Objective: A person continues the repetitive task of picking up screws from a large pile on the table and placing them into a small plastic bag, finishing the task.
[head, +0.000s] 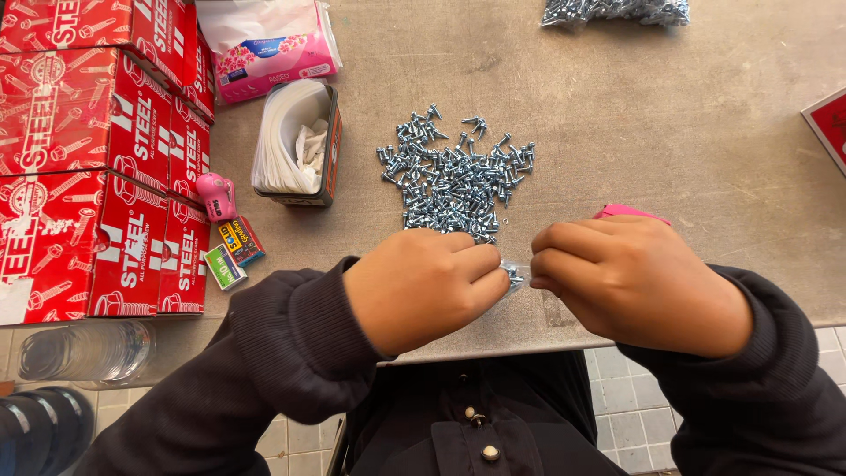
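Both hands pinching a small clear bag (pixel 514 275), screw pile (pixel 456 173) behind

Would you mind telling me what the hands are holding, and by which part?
Both the left hand and right hand pinch a small clear plastic bag of screws between them, apparently at its top edge.

The small clear bag (pixel 514 275) at lower centre was mostly hidden between both hands. A pink object (pixel 627 211) was largely covered by the right hand (pixel 636 284). At the top edge, another screw heap (pixel 617 11) was cut off; at right, a red box (pixel 828 123) too.
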